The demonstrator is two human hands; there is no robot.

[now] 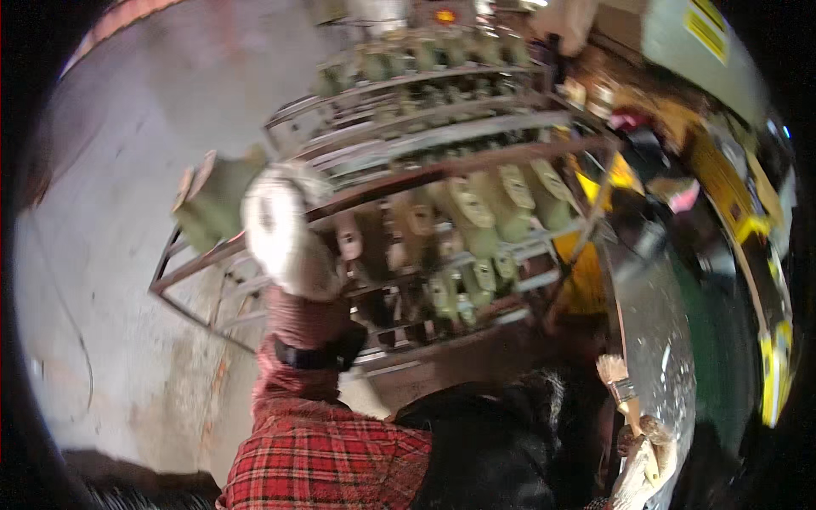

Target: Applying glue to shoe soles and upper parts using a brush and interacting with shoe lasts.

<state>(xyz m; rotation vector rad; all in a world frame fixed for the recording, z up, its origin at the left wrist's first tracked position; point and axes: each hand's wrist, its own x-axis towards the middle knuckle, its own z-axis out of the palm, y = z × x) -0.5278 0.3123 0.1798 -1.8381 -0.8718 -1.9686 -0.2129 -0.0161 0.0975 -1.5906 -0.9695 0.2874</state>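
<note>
My left hand (293, 229), in a pale glove and smeared by motion, is stretched forward over the near left corner of a metal rack (510, 153). Its fingers cannot be made out, nor can anything they might hold. Just left of it, a grey-green block-like piece (212, 195) with a pale edge sits at the rack's end. Low on the right, my right hand (650, 463), also in a light glove, is closed around the wooden handle of a paintbrush (623, 391). The pale bristles point up and away from me.
Several grey-green shaped pieces (472, 212) hang or stand in rows along the rack. A grey worktop with white specks (663, 357) runs beside my right hand. Yellow-and-brown boxes (722, 187) lie at the far right. A thin cable (76, 327) crosses the floor at left.
</note>
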